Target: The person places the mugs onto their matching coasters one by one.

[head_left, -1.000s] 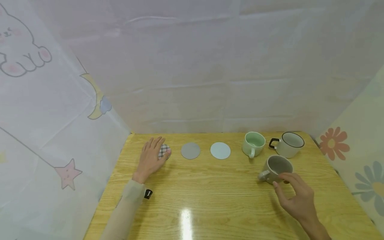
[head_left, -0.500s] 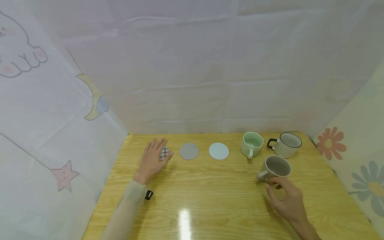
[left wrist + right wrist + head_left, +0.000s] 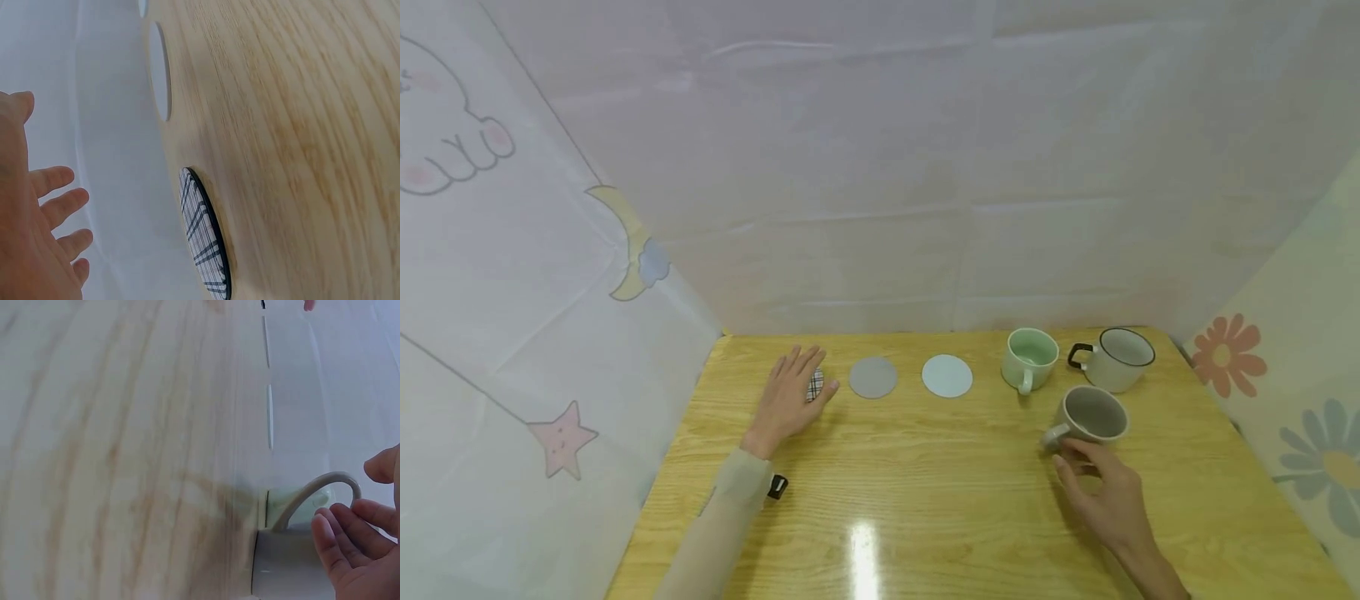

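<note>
My left hand (image 3: 786, 404) hovers with spread fingers over a round plaid coaster (image 3: 816, 383), partly covering it in the head view. In the left wrist view, a gap separates the hand from the coaster (image 3: 203, 237). On the right, my right hand (image 3: 1108, 492) is at the near side of a grey mug (image 3: 1097, 414), whose handle points left. The right wrist view shows fingertips against the mug's looped handle (image 3: 312, 490), with the thumb (image 3: 381, 465) standing away from it. The mug appears upright on the table.
A grey coaster (image 3: 872, 378) and a pale blue coaster (image 3: 947, 376) lie in a row right of the plaid one. Behind the grey mug stand a green mug (image 3: 1028, 362) and a white mug (image 3: 1116, 367) with a black handle. Printed sheets wall the wooden table (image 3: 925, 492).
My right hand has shifted left along the grey mug toward its handle. My left hand has moved slightly right above the plaid coaster. The mugs and coasters look unmoved on the table.
</note>
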The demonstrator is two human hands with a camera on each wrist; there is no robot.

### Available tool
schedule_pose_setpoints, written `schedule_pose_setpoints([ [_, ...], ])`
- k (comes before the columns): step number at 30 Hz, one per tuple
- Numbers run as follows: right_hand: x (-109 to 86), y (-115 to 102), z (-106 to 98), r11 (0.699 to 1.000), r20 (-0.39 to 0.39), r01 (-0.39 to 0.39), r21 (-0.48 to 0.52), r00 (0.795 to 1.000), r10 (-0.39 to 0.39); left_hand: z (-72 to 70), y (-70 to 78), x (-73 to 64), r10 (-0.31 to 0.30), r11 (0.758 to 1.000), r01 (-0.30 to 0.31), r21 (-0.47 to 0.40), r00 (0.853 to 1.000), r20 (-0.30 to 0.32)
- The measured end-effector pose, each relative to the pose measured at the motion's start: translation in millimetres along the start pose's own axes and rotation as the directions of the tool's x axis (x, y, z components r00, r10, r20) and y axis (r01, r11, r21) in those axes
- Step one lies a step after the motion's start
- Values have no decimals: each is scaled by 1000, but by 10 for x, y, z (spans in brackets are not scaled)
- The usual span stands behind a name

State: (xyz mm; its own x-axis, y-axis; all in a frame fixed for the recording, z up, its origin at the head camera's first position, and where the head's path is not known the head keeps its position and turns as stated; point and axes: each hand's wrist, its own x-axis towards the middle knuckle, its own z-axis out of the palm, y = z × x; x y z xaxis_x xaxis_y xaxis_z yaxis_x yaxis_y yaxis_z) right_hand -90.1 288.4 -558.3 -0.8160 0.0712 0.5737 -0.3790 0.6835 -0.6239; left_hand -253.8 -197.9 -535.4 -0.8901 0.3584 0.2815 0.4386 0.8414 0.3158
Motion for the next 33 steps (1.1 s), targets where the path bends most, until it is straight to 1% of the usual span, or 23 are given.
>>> schedule_pose_setpoints([
  [4,-12,-6,35,999,1,-41,17,999,41,5,25,7,10,1000,-10,-20,1000,-6],
  [10,-23,-21,65,995,9,-96,38,995,96,13,68,21,7,999,-7,-40,1000,-1],
  [17,-32,-41,116,991,7,-124,45,992,124,35,88,29,9,1000,-9,-19,1000,9],
  [19,-29,-46,135,989,16,-137,48,991,136,43,87,35,8,1000,-8,-16,1000,12],
  [22,-22,-61,160,985,37,-167,31,985,166,54,84,45,0,1000,0,-19,1000,22],
  [26,-18,-83,177,974,54,-225,23,973,224,76,84,61,1,1000,0,-28,1000,31],
  [28,-18,-83,187,970,55,-242,35,969,240,84,89,70,4,1000,-4,-29,1000,31],
  [33,-29,-99,220,967,43,-253,44,967,251,83,107,86,3,999,-2,-33,1000,28],
])
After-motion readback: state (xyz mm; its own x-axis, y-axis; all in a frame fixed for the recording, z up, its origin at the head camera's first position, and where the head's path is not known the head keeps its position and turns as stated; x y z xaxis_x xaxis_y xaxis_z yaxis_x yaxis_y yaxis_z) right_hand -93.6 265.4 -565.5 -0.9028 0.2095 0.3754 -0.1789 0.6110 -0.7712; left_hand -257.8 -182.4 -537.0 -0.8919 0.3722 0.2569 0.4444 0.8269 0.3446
